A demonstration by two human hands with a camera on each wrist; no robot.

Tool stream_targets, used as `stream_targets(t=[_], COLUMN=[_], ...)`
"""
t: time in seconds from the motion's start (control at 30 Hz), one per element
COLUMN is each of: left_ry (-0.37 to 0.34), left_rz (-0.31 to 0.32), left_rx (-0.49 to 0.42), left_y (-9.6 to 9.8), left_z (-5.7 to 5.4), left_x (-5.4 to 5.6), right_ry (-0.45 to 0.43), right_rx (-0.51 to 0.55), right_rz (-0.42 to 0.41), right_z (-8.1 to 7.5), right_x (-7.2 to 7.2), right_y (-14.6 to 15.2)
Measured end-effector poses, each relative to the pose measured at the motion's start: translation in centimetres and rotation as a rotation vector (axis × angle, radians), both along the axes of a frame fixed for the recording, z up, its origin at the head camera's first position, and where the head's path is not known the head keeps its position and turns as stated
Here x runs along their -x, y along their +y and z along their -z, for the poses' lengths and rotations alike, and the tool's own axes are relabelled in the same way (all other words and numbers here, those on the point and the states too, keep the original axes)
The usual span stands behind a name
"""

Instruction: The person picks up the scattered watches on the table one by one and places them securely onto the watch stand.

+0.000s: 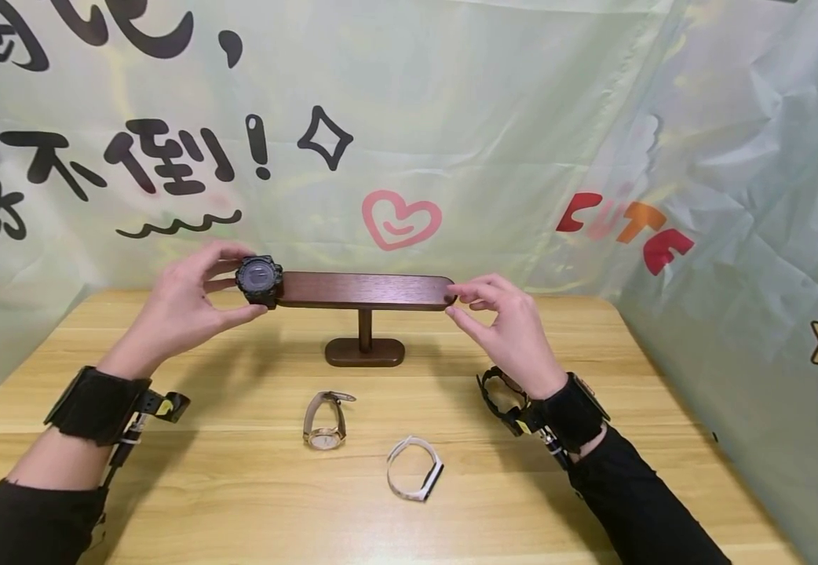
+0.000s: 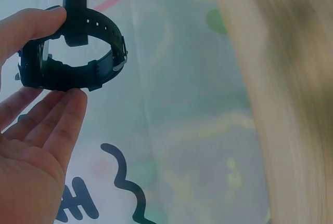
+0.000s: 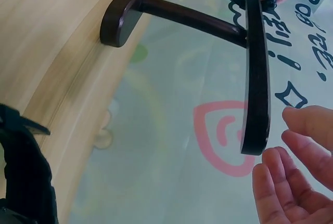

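My left hand (image 1: 186, 298) pinches a black digital wristwatch (image 1: 258, 278) between thumb and fingers at the left end of a dark wooden display stand (image 1: 359, 290). The left wrist view shows the buckled strap loop of this watch (image 2: 106, 24), with the end of the bar (image 2: 77, 5) reaching into it. By the bar's right end is my right hand (image 1: 511, 322), its thumb and fingers spread around that end. In the right wrist view its fingertips (image 3: 270, 156) lie close to the bar (image 3: 256, 78); whether they touch is unclear.
On the wooden table (image 1: 239, 486), before the stand, lie a watch with a brown strap (image 1: 324, 438) and a white wristband (image 1: 414, 494). A black-strapped watch (image 1: 488, 396) sits partly hidden by my right wrist gear. Behind hangs a printed cloth (image 1: 494, 141).
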State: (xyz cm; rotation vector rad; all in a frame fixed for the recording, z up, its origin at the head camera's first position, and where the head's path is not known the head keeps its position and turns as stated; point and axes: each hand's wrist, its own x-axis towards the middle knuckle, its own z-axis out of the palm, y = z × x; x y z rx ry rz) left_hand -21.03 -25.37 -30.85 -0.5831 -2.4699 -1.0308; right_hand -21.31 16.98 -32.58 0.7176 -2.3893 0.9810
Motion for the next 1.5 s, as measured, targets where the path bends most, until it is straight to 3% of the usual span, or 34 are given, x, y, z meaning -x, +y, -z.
stream_targets(t=[0.4,0.8,1.5], left_ry=[-0.017,-0.039,0.045], left_rz=[-0.008,0.022,0.072], left_rx=[0.009,0.001,0.101], left_y=[0.3,0.6,2.1], left_z=[0.6,1.1,1.1], left_x=[0.4,1.0,1.1], right_ry=[-0.048,-0.069,-0.111], right_rx=[-0.011,0.001,0.025], right_rz=[0.034,0.038,0.007], right_z=[0.4,0.6,0.5], right_x=[0.6,0.8,0.8], right_y=[0.1,0.0,0.3])
